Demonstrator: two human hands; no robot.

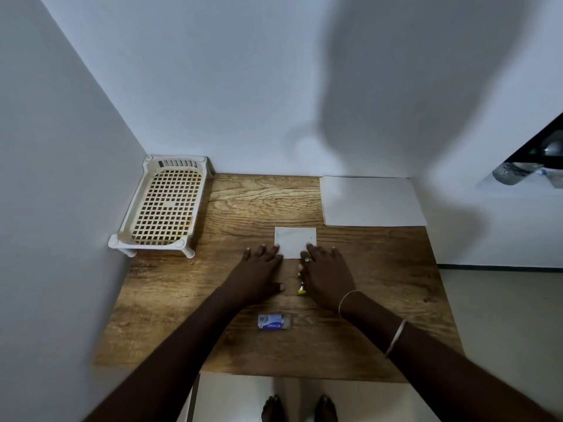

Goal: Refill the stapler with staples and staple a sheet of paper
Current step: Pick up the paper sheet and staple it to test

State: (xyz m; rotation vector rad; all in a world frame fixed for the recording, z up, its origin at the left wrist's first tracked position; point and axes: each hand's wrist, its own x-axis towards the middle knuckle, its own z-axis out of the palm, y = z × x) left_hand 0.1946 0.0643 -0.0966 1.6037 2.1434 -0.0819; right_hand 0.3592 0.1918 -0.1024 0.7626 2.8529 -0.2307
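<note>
Stapler point(301, 287), yellow and black, lies between your two hands. It is mostly hidden along the thumb edge of your right hand point(327, 275), so only a thin strip shows. Its long axis runs away from you, toward the small piece of paper point(295, 239).

Your right hand is the nearer one and seems to touch it. Your left hand point(259, 269) sits just across the gap, thumb pointing at it. Both hands lie spread flat on the worktop point(243, 202), fingers straight, gripping nothing, with fingertips resting on the paper's near corners.

The staple box point(274, 321) lies closer to you, between your forearms and apart from the stapler. I judge the next move to be a short inward curl of the right hand onto the stapler.
</note>
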